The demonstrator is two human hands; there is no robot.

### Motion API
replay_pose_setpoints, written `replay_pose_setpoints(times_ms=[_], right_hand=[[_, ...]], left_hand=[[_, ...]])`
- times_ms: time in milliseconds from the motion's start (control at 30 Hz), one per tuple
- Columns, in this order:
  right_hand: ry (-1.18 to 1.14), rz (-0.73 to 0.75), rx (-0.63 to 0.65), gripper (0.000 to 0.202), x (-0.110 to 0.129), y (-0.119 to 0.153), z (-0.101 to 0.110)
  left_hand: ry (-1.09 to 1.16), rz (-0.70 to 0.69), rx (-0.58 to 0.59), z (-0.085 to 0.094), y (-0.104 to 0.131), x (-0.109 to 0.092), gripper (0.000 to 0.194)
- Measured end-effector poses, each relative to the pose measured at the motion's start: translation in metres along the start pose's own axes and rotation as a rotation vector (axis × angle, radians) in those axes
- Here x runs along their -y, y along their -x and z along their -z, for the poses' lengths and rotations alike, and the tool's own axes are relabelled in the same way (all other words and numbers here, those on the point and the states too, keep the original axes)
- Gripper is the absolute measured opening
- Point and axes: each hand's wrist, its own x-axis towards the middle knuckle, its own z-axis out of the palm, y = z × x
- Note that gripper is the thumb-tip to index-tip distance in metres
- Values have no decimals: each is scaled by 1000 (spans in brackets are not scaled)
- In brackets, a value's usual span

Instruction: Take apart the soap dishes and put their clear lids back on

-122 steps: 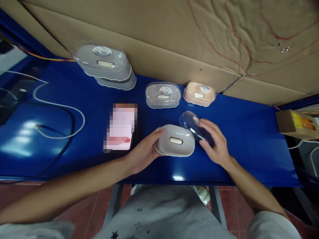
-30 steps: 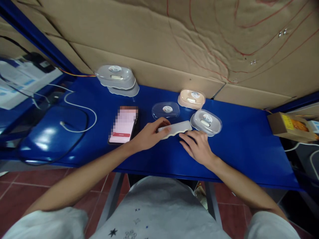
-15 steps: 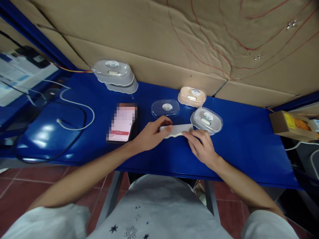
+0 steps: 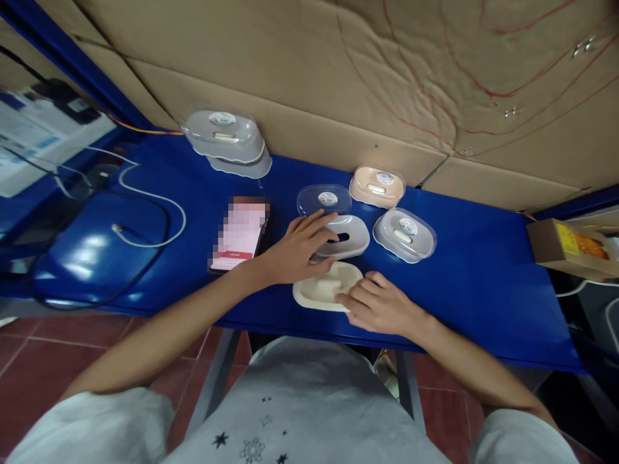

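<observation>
My left hand [image 4: 304, 251] is over a grey oval dish [image 4: 358, 245] with a dark slot in its bottom. Its thumb is by the near rim and the index finger curls inside, gripping the left part; the other fingers stretch out over the far rim. Closer to me is a cream oval tray [image 4: 314, 293] with a raised block in its middle. My right hand [image 4: 374, 303] has closed fingers on that tray's right end. Directly behind the grey dish lies a clear oval lid [image 4: 312, 198] with a round sticker.
Clear-lidded oval boxes stand around: a peach box [image 4: 365, 187], a grey box [image 4: 396, 241] and a stack of grey ones [image 4: 242, 161]. Left of my arm lies a phone [image 4: 240, 232] near a white cable [image 4: 181, 222]. A cardboard box [image 4: 551, 245] is at the right end of the blue table [image 4: 483, 290].
The two nested pieces have come apart. My left hand has the grey dish farther back, and my right hand has the cream tray nearer to me.
</observation>
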Motion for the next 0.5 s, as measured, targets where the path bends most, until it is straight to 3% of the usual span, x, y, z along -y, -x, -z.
replay_pose_setpoints(times_ms=[133, 300, 400, 467, 500], right_hand=[[-82, -5, 32, 23, 2, 0, -2], [-209, -53, -42, 29, 0, 1, -3], [-314, -119, -138, 26, 2, 2, -3], [-339, -137, -181, 25, 5, 2, -2], [-336, -132, -191, 25, 6, 2, -1]], left_hand=[[-15, -20, -32, 6, 4, -6, 47], [249, 76, -256, 10, 37, -28, 49], [659, 359, -567, 2, 68, -43, 42], [1087, 613, -627, -6, 87, -52, 39], [1322, 718, -571, -11, 95, -56, 41]])
